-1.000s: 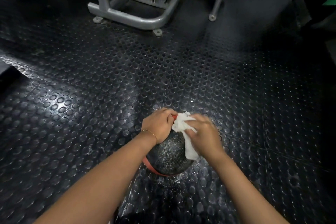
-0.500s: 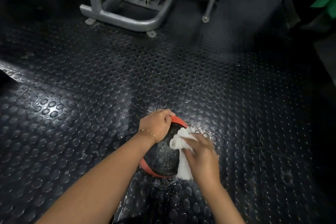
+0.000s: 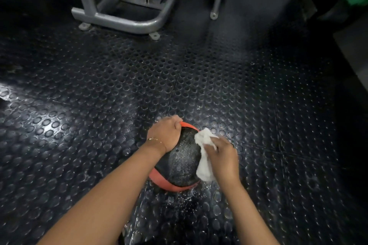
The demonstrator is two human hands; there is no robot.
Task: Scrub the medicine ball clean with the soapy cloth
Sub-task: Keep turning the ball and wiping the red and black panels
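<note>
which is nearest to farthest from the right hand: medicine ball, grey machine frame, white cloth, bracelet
1. white cloth, held in the right hand
2. medicine ball, just left under the cloth
3. bracelet, left wrist, across the ball
4. grey machine frame, far ahead at top

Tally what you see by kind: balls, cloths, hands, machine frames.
medicine ball: 1
white cloth: 1
hands: 2, left hand gripping the ball, right hand holding the cloth against it
grey machine frame: 1
Total: 5
</note>
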